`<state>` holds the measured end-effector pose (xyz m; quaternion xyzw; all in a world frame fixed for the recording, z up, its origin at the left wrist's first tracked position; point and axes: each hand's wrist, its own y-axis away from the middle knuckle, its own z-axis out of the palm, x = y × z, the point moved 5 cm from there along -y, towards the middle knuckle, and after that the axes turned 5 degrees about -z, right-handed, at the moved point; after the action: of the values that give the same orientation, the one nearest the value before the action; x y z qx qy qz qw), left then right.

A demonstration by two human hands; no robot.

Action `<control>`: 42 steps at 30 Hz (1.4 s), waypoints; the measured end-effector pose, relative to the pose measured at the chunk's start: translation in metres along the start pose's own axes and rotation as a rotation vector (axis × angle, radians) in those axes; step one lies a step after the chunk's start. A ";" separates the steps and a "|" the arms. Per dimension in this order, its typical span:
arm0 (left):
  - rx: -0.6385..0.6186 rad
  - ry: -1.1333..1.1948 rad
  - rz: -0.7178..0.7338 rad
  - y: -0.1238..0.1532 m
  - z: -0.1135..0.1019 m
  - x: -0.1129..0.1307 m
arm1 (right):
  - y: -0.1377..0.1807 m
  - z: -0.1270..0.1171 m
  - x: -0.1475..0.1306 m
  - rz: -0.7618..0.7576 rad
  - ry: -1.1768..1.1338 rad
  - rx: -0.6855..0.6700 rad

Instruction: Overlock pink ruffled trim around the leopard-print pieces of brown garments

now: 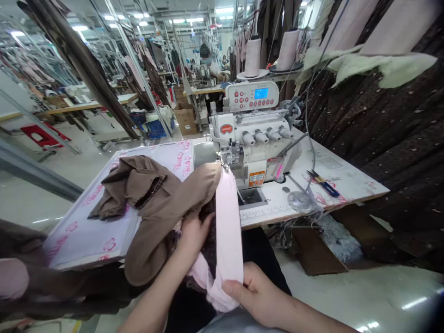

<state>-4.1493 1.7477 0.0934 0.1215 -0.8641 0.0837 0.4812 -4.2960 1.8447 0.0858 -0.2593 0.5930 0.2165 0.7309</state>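
Note:
A white overlock sewing machine (255, 143) stands on the sewing table (333, 171). A brown garment (156, 194) lies bunched on the table left of it. A pale pink fabric strip (227, 222) runs from the machine's needle area down toward me. My left hand (192, 233) is closed on the brown garment where it meets the pink strip. My right hand (255, 291) pinches the lower end of the pink strip near my lap.
Blue-handled snips (324, 182) lie on the table's right side. Two thread cones (270, 53) stand behind the machine. Dark spotted fabric (391, 134) hangs at right. A cardboard box (315, 252) of scraps sits under the table. Other workstations fill the background.

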 end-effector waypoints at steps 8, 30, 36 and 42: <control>-0.246 0.189 -0.057 -0.016 -0.053 0.001 | -0.009 0.005 -0.008 -0.019 -0.006 -0.010; 0.075 0.146 0.234 -0.084 -0.043 0.052 | -0.061 -0.062 -0.004 0.036 0.146 0.141; 0.301 -0.013 0.401 -0.108 -0.047 0.074 | -0.107 -0.095 -0.014 -0.016 0.217 0.163; -0.095 -0.266 0.491 -0.030 -0.020 0.074 | -0.122 -0.103 -0.019 0.019 0.185 0.143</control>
<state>-4.1615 1.7150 0.1676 -0.1043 -0.9261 0.1408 0.3342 -4.3016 1.6851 0.1029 -0.2197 0.6742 0.1559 0.6877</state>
